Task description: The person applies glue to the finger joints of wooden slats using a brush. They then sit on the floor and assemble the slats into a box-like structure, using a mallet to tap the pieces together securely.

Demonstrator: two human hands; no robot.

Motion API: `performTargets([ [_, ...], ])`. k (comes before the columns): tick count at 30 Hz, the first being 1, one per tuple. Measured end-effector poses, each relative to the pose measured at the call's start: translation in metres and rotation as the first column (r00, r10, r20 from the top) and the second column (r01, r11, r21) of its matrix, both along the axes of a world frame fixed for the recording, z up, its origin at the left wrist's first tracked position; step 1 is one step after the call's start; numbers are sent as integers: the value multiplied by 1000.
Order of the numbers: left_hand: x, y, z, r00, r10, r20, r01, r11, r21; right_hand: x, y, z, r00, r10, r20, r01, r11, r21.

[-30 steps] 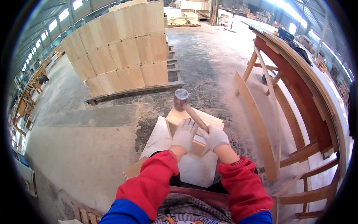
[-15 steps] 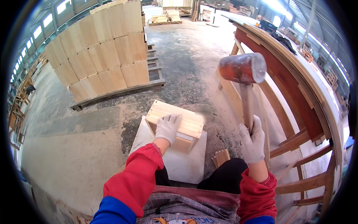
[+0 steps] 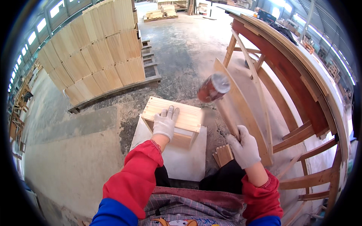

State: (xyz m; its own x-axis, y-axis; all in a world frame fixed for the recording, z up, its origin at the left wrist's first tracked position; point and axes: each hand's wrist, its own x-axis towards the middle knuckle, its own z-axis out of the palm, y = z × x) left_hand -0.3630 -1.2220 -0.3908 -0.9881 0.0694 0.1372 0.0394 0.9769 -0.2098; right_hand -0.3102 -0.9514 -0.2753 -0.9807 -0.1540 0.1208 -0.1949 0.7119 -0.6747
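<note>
A pale wooden box frame (image 3: 186,115) with jointed corners rests on a white board (image 3: 188,162) in front of me. My left hand (image 3: 164,122), in a white glove, lies on the box's top panel with its fingers stretched out. My right hand (image 3: 244,147), gloved too, is wrapped round the wooden handle of a mallet (image 3: 213,87). The mallet's thick reddish head, slightly blurred, is in the air beyond the box's right end, apart from it. Beside my right knee lie several short wooden pieces (image 3: 223,154).
At the far left, wooden boxes (image 3: 94,52) are stacked in rows on a pallet (image 3: 117,94). A long workbench (image 3: 290,71) with wooden legs runs along the right, a curved plank (image 3: 245,113) close to it. More stacked wood (image 3: 160,14) stands at the back.
The mallet has swung down and left toward the box, with my right hand moving the same way. My left hand stays on the box's top panel.
</note>
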Motion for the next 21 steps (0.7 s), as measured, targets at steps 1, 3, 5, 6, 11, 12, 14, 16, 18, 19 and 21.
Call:
performTargets([
  [1, 0, 0, 0, 1000, 2, -3, -2, 1000, -7, 7, -8, 3, 1000, -24, -12, 23, 997, -67],
  [3, -1, 2, -1, 1000, -2, -12, 2, 1000, -19, 16, -13, -16, 990, -38, -135, 32, 998, -50],
  [5, -4, 6, 1, 1000, -19, -8, 19, 1000, 1, 14, -4, -55, 1000, 9, 30, -14, 979, 202],
  [6, -3, 4, 2, 1000, -17, -7, 17, 1000, 7, 12, -4, -57, 981, -2, 194, -78, 911, 405],
  [11, 2, 0, -4, 1000, 1, 19, -1, 1000, -11, 8, 9, -20, 993, -3, 122, -29, 966, 259],
  [12, 1, 2, -2, 1000, 6, 9, -6, 1000, -11, 13, 7, -9, 996, -13, 87, -6, 978, 209],
  [14, 2, 0, -1, 1000, 12, 10, -12, 1000, -12, 27, -1, 5, 999, -23, 28, 23, 1000, -8],
  [16, -1, 2, 0, 1000, 8, 4, -8, 1000, -11, 36, -11, -1, 993, -48, -105, 38, 995, -91],
  [18, -2, 4, 0, 1000, 9, 8, -9, 1000, -8, 38, -13, -43, 998, -44, -38, 42, 998, -46],
  [19, -4, 6, 1, 1000, 0, -1, 0, 1000, 1, 34, -8, -59, 1000, 1, 5, -2, 972, 233],
  [21, -2, 0, 2, 1000, 7, -10, -6, 1000, 7, 27, -8, -73, 987, -11, 158, -44, 939, 342],
])
